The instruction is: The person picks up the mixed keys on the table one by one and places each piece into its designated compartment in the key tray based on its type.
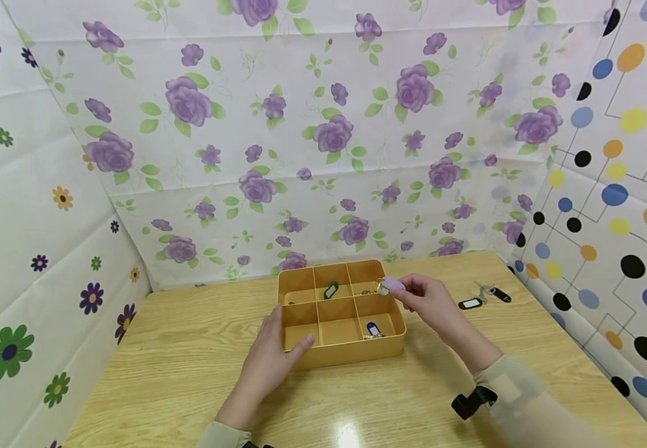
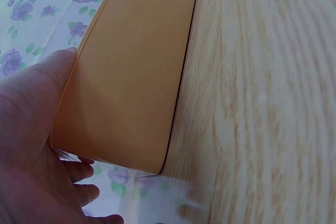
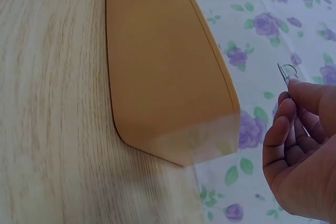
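A purple key tag [image 1: 393,284] with a metal ring [image 3: 289,70] is pinched between the thumb and fingers of my right hand [image 1: 427,302], over the right rim of a yellow-orange divided box [image 1: 346,354]. My left hand [image 1: 270,354] grips the box's front left corner, thumb at the front rim and fingers along the left side. Inside the box, a green key tag [image 1: 331,290] leans in the back middle compartment. A blue key tag [image 1: 374,329] with metal parts lies front right. Small metal pieces [image 1: 365,292] show in the back right compartment.
To the right of the box, two black key tags, one nearer [image 1: 471,303] and one farther [image 1: 501,294], lie with keys on the wooden table [image 1: 200,354]. A flowered cloth [image 1: 256,186] hangs behind the table, and patterned cloths flank both sides.
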Tool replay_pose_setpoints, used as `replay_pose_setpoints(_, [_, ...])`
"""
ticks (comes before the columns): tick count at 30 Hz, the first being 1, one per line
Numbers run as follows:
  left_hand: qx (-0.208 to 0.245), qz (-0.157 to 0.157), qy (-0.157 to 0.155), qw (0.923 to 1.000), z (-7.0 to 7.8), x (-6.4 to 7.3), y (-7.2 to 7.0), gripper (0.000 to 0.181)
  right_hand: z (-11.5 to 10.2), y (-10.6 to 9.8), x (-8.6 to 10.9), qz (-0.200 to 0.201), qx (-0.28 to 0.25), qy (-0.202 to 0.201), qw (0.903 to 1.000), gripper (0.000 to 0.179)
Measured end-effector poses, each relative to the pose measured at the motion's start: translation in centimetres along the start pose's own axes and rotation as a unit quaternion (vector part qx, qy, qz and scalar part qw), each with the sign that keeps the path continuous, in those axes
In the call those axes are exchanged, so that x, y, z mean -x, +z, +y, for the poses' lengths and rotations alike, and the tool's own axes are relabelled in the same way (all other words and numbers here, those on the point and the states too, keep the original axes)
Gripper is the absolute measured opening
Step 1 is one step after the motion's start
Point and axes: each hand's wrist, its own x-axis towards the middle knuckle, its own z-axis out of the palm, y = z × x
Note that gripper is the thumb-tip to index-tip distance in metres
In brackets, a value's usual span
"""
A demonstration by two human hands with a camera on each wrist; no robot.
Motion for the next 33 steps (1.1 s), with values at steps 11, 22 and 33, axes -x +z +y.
replay_pose_setpoints(11, [-0.001, 0.001, 0.003, 1.0000, 0.0, 0.0, 0.0, 0.112, -0.4, 2.2, -0.3, -0.012, -0.002, -0.022, 0.9997, 0.025])
replay_pose_setpoints(22, [0.000, 0.000, 0.004, 1.0000, -0.1, -0.1, 0.0, 0.113, -0.9, 4.6, -0.5, -0.034, 0.015, -0.039, 0.9985, 0.020])
replay_pose_setpoints(33, [0.000, 0.004, 0.005, 1.0000, 0.0, 0.0, 0.0, 0.113, -1.3, 6.8, -0.2, -0.054, 0.062, -0.072, 0.9940, 0.015])
